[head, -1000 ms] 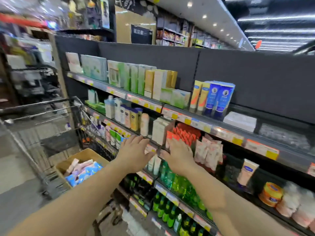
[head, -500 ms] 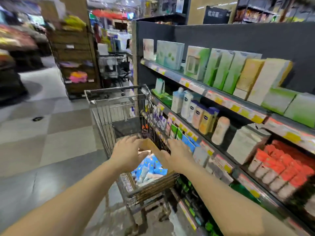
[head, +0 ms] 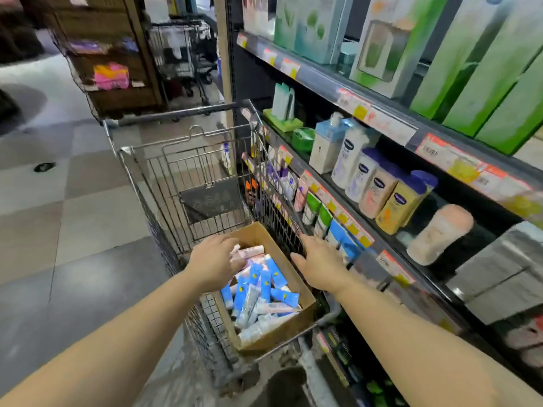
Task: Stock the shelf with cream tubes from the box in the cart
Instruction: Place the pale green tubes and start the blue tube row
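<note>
Now the shelf [head: 379, 118] runs along my right, crowded with boxes and lotion bottles [head: 379, 189], and the cart [head: 176, 183] stands tight against it. Down in the cart's near end sits the box [head: 293, 292], open-topped, and the tubes [head: 264, 289] lie loose in it, blue and pink ones jumbled at all angles. My left hand [head: 213, 261] is over the box's far left corner, fingers dipping toward the pink tubes there; whether it already pinches one I cannot tell, since the fingertips are hidden. My right hand [head: 318, 264] hovers flat and spread over the cart's right rim, holding nothing, just beside the shelf edge. To do this pick well, I think I should take tubes lying the same way, gather a few side by side instead of grabbing a tangle, and lift straight up so nothing snags the wire. The right hand could steady the box or take its own handful.
</note>
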